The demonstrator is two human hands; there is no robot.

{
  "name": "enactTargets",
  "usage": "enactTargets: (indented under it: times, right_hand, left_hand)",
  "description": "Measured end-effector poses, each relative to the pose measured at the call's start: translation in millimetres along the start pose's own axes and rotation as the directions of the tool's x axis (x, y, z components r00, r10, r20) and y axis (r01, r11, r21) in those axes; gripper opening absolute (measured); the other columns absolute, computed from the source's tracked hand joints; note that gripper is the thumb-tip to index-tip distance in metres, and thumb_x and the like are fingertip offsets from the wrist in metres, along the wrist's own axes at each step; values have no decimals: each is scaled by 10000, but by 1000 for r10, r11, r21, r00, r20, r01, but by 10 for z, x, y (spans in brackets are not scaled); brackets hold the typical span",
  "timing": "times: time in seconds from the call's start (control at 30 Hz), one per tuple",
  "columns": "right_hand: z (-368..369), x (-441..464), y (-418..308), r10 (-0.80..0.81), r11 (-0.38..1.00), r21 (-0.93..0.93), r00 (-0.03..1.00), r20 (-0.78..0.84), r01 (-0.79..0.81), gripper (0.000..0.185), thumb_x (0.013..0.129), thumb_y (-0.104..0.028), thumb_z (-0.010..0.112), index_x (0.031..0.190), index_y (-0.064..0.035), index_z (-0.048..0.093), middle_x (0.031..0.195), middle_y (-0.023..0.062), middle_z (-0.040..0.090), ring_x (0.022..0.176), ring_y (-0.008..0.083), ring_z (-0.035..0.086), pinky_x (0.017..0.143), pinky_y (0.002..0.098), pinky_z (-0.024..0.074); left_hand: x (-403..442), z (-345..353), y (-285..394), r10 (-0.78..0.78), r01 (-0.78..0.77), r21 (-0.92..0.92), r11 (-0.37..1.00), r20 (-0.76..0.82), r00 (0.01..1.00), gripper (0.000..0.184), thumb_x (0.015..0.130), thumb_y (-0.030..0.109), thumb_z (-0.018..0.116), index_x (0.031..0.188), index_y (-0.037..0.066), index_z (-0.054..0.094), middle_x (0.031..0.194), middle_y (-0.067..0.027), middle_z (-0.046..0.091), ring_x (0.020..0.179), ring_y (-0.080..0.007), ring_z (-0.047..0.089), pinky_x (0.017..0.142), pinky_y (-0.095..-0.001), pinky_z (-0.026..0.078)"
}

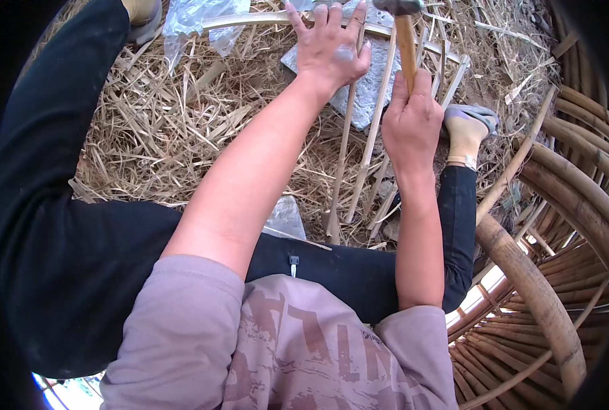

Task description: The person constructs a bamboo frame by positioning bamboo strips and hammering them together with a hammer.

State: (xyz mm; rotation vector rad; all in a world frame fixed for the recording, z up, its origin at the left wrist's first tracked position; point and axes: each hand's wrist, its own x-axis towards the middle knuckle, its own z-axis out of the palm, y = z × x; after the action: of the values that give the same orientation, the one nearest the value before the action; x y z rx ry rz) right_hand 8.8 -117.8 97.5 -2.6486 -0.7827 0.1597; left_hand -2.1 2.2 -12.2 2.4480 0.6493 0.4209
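My right hand [414,123] is wrapped round the wooden handle of a hammer [406,51], whose metal head reaches the top edge of the view. To its left, my left hand [328,55] lies over a curved bamboo strip [250,19], fingers spread across it and holding it down. Beneath is a flat grey stone slab [366,92]. A thin bamboo stick [344,147] runs from beside my left thumb toward my lap, with another stick [371,147] alongside. What lies directly under my left palm is hidden.
Straw and bamboo shavings [161,130] cover the ground. Clear plastic sheeting [205,24] lies at upper left, and another plastic piece [286,217] by my lap. My outstretched legs flank the work. Bent bamboo poles [533,280] form a frame along the right side.
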Motion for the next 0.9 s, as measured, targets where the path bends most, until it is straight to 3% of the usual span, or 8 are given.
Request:
enactTargets:
  times: [0.13,0.23,0.33,0.43,0.53,0.63,0.73,0.9]
  right_hand:
    - [63,19,74,42,984,-175,991,130,-19,209,995,-219,523,984,-12,496,660,264,611,672,478,633,577,553,491]
    - [27,8,27,33,998,-62,997,74,-29,204,996,-216,515,975,-14,500,668,271,614,672,483,632,580,557,494]
    - [84,-12,49,-28,998,-56,999,-39,25,196,995,-210,519,959,-18,503,664,266,613,651,473,631,558,542,490]
    - [66,46,83,30,988,-154,992,121,-12,195,994,-203,529,940,-17,500,650,252,610,617,465,621,531,523,481]
    - [-35,72,-28,29,999,-33,998,63,-27,199,997,-202,521,941,-12,498,643,254,607,624,463,625,532,526,475]
    - [-6,67,-51,25,999,-36,1000,-12,-25,212,1000,-207,514,935,-6,500,634,258,602,628,465,624,533,530,469]
    - [30,107,49,-16,977,-210,992,129,43,217,1004,-211,509,934,-6,503,626,260,598,632,462,626,531,531,462]
    - [-60,117,-130,31,994,-106,997,66,-24,229,997,-225,509,948,-1,508,667,276,615,680,484,631,580,553,494]
  left_hand:
    - [-11,69,-32,42,-40,18,999,-92,995,608,792,374,596,1325,84,556,1242,-197,521,1234,-339,441,1086,-749,133]
    - [-21,19,-12,18,-17,35,999,-19,1000,612,792,373,596,1331,88,553,1242,-199,520,1240,-343,437,1088,-750,125]
    - [-11,105,-38,25,-25,-5,1000,-63,998,627,783,376,598,1339,90,548,1257,-197,518,1252,-349,432,1090,-749,121]
    - [-28,123,-48,38,-37,11,999,-119,992,640,779,382,598,1348,95,544,1272,-191,517,1261,-351,430,1094,-744,122]
    - [-15,27,-15,-11,11,0,1000,32,999,636,776,385,599,1341,97,551,1287,-193,514,1261,-355,431,1097,-741,121]
    - [-17,112,-28,20,-20,-1,1000,-87,996,606,770,381,604,1305,98,575,1278,-192,514,1252,-353,434,1098,-743,115]
    - [-37,117,-50,31,-31,11,999,-83,996,578,768,375,606,1274,97,592,1265,-190,515,1246,-353,434,1101,-743,107]
    - [-19,107,-39,10,-11,-18,1000,-69,998,582,770,383,608,1276,96,589,1254,-190,516,1248,-355,428,1102,-745,100]
